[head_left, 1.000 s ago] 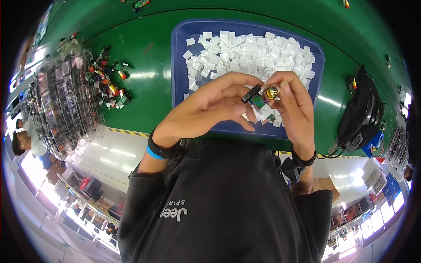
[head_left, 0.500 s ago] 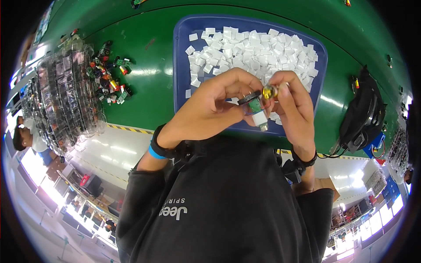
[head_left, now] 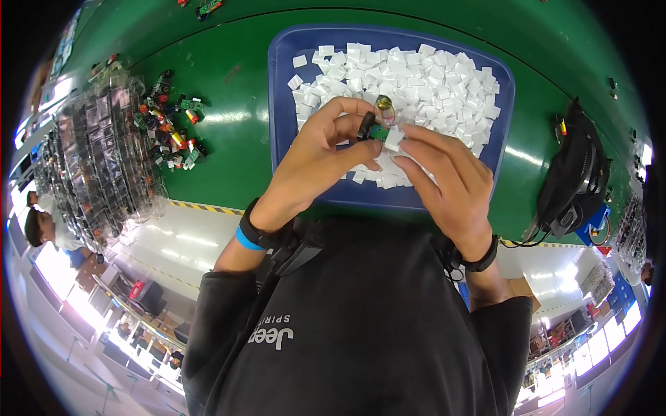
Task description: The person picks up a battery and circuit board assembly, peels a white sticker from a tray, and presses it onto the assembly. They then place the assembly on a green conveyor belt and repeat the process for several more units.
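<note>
Over the blue tray (head_left: pixel 274 104), my left hand (head_left: pixel 305 156) grips a small circuit board assembly (head_left: pixel 378 132) by its black end piece (head_left: pixel 365 126). A gold-coloured round part (head_left: pixel 383 102) sticks up from the assembly, with a thin reddish wire beside it. My right hand (head_left: pixel 451 177) pinches a white square pad (head_left: pixel 393 139) at the assembly's right side. Whether the pad is fully stuck to the board cannot be seen. Many loose white square pads (head_left: pixel 430 83) lie heaped in the tray, below and behind my hands.
On the green table (head_left: pixel 229 69), a pile of small circuit assemblies (head_left: pixel 177 135) lies at the left, beside a stack of clear plastic trays (head_left: pixel 97 152). A black bag (head_left: pixel 572 173) rests at the right, near a blue device (head_left: pixel 593 225). Another circuit assembly (head_left: pixel 208 10) lies at the far edge.
My right hand has let go of the gold round part and moved its fingers to the white pad. The assembly has turned and shifted left and away from me; the gold part now points away.
</note>
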`<action>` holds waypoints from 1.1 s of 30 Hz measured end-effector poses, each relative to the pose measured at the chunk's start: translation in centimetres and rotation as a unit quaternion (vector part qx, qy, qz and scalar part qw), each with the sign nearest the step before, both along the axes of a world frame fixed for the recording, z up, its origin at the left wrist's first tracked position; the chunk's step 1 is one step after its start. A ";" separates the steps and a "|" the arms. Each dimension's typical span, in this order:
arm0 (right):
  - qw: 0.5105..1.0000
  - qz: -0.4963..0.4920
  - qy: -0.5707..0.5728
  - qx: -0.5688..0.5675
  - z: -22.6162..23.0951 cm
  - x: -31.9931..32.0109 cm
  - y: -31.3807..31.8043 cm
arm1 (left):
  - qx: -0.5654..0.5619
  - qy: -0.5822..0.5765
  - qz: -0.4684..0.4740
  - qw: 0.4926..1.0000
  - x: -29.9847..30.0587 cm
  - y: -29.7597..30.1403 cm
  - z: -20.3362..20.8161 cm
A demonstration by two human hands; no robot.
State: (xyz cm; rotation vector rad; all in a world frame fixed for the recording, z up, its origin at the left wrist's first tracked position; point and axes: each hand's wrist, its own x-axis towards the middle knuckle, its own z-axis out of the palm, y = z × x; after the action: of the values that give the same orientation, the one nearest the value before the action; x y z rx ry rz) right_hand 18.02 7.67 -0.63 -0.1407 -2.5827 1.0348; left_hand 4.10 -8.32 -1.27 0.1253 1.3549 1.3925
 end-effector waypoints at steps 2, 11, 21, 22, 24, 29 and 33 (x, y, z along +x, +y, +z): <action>1.000 0.003 0.006 0.019 -0.3 0.0 0.4 | 0.004 0.006 -0.006 1.000 0.2 0.2 0.3; 0.999 0.037 0.016 -0.023 -0.5 0.3 0.6 | 0.046 0.125 -0.065 0.989 0.9 -0.5 0.2; 0.991 -0.032 -0.098 -0.090 -0.3 0.6 -0.3 | 0.034 0.176 -0.103 0.978 0.2 -0.7 1.0; 0.991 -0.032 -0.098 -0.090 -0.2 0.7 -0.3 | 0.032 0.221 -0.125 0.967 0.4 -0.6 1.3; 0.957 -0.057 -0.165 -0.232 0.3 0.9 -0.1 | 0.027 0.309 -0.169 0.935 0.6 -0.4 1.8; 0.885 -0.135 -0.214 -0.391 0.2 0.7 1.5 | 0.013 0.285 -0.172 0.943 0.8 -0.2 2.2; 0.924 -0.160 -0.202 -0.284 0.1 0.4 1.6 | 0.030 0.280 -0.170 0.944 0.8 0.0 2.0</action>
State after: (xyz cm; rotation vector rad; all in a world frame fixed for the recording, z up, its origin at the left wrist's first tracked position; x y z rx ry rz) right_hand 18.47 9.31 -0.58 -0.9788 -2.3728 1.7281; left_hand 4.95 -8.34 0.71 0.8110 1.6531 1.1417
